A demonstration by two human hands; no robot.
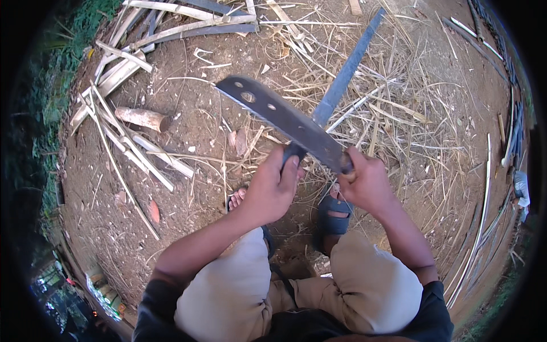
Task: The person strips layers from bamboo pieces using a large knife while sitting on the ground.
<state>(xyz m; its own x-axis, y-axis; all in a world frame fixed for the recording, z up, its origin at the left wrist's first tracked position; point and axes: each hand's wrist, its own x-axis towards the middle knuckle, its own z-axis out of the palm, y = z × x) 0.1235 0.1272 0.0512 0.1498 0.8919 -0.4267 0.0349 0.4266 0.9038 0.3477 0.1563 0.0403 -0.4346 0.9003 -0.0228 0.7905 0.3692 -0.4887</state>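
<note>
Fingers [289, 172] on both my hands are clenched round tools. At the left, pale split strips [122, 71] lie in a loose heap on the bare earth [171, 222], with a short round log [142, 118] just beside them and slimmer strips [165, 158] running nearer to me. Next comes my left hand [270, 189], wrapped round the dark handle [293, 151] of a long grey-blue tapering bar [348, 71] that points far and to the right. Over that bar crosses a broad dark blade [285, 117], holes near its tip, slanting to the far left; whether the two touch I can't tell. Its near right end is grasped in my right hand [367, 178]. Around and beyond the bar, dry shavings [393, 114] lie scattered thickly, and along the right side long thin poles [484, 205] rest on the ground.
</note>
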